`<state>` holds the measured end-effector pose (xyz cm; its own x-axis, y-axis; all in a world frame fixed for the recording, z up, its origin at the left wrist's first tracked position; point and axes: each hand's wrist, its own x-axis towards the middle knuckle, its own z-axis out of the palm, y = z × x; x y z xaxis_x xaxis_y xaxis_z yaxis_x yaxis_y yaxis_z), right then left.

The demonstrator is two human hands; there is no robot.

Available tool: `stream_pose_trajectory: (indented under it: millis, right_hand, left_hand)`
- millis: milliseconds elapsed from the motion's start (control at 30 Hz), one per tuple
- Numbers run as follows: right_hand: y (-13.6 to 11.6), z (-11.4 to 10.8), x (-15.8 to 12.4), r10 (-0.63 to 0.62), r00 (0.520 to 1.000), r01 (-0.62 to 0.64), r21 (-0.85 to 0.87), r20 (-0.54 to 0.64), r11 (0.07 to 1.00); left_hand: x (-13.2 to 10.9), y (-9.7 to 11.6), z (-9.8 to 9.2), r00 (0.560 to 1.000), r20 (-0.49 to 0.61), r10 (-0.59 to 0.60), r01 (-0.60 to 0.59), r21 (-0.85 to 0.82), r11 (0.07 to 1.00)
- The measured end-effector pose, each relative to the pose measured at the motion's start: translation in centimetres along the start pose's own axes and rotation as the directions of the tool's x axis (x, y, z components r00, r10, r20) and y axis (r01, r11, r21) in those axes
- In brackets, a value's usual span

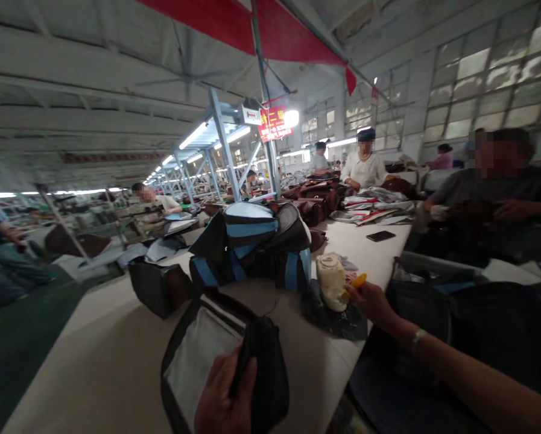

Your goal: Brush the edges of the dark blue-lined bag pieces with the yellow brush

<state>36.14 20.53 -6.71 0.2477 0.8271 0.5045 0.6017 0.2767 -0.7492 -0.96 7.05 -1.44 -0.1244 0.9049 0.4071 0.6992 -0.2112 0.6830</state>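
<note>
Nearest the camera, the left hand [225, 401] clamps a black bag [220, 355] at the near edge of the tabletop [111, 361]; the thumb presses over a folded black flap, fingers hidden beneath. The bag's pale lining panel lies just left of that grip, facing up.

Farther right, the right hand [372, 301] reaches across with a small yellow tool [357, 282] pinched in its fingertips, grip closed on it. The tool's tip sits just beside a cream-coloured jar [331, 280], which stands on a dark cloth [338, 319]; whether they touch is unclear.

Beyond both hands, a blue-and-black striped bag [252, 247] rests mid-tabletop, with a smaller dark bag [159, 286] to its left. A phone [380, 235] lies farther off to the right. Other people sit at the far end.
</note>
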Motion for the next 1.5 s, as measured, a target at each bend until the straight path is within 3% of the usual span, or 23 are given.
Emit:
stream_pose_trajectory:
  millis: [133,267,333,400,500,567,667,767,900,1000,1067,1233,1367,1500]
  right_hand:
    - [-7.7,-1.8,0.0,-0.066,0.996,0.061,0.093,0.052,0.994]
    - [-17.9,-3.1,-2.3,-0.309,0.949,0.252,0.435,0.065,0.865]
    - [-21.7,-2.9,-3.3,-0.48,0.868,0.355,0.519,0.126,0.778]
    - [-24.0,-2.3,-3.8,-0.632,0.753,0.453,0.552,0.184,0.7]
    - [-24.8,-1.4,-3.6,-0.772,0.587,0.6,0.509,0.242,0.617]
    - [-24.5,-1.3,-3.1,-0.8,0.53,0.665,0.448,0.281,0.598]
    - [-24.4,-1.6,-2.8,-0.781,0.554,0.67,0.401,0.291,0.625]
    - [-25.0,-1.4,-3.2,-0.77,0.584,0.612,0.486,0.256,0.625]
    - [-25.6,-0.1,-3.8,-0.791,0.546,0.625,0.494,0.278,0.605]
    - [-25.3,0.1,-3.9,-0.726,0.636,0.594,0.433,0.262,0.678]
    - [-24.9,-0.2,-4.1,-0.689,0.688,0.532,0.486,0.23,0.694]
    - [-23.4,-0.5,-4.8,-0.726,0.643,0.518,0.56,0.244,0.647]
    - [-22.6,-0.4,-5.2,-0.652,0.732,0.491,0.511,0.198,0.706]
    - [-22.3,0.1,-5.7,-0.683,0.702,0.493,0.554,0.203,0.671]
  left_hand:
    - [-0.3,1.7,0.2,0.999,-0.036,-0.017,0.008,-0.239,0.971]
    - [-1.0,3.4,0.2,1.0,-0.025,-0.017,0.008,-0.331,0.944]
    - [-1.3,3.8,0.0,1.0,0.003,-0.02,0.02,-0.344,0.939]
    - [-1.5,3.9,-0.2,0.999,0.028,-0.028,0.036,-0.353,0.935]
    - [-1.9,3.8,-0.8,0.998,0.047,-0.045,0.059,-0.384,0.921]
    - [-2.2,3.5,-1.2,0.997,0.049,-0.056,0.072,-0.408,0.91]
    - [-2.6,3.1,-1.5,0.997,0.054,-0.061,0.078,-0.427,0.901]
    - [-2.8,3.1,-1.5,0.995,0.069,-0.069,0.093,-0.439,0.894]
    - [-3.2,3.3,-1.8,0.993,0.073,-0.096,0.119,-0.461,0.879]
    - [-3.6,3.2,-2.3,0.993,0.052,-0.109,0.121,-0.434,0.893]
    - [-3.9,3.0,-2.7,0.991,0.031,-0.128,0.129,-0.411,0.903]
    - [-4.1,2.7,-3.0,0.984,-0.001,-0.178,0.161,-0.423,0.892]
    - [-4.2,2.6,-3.1,0.988,-0.012,-0.157,0.138,-0.407,0.903]
    - [-4.2,2.6,-3.4,0.991,-0.031,-0.133,0.112,-0.367,0.923]
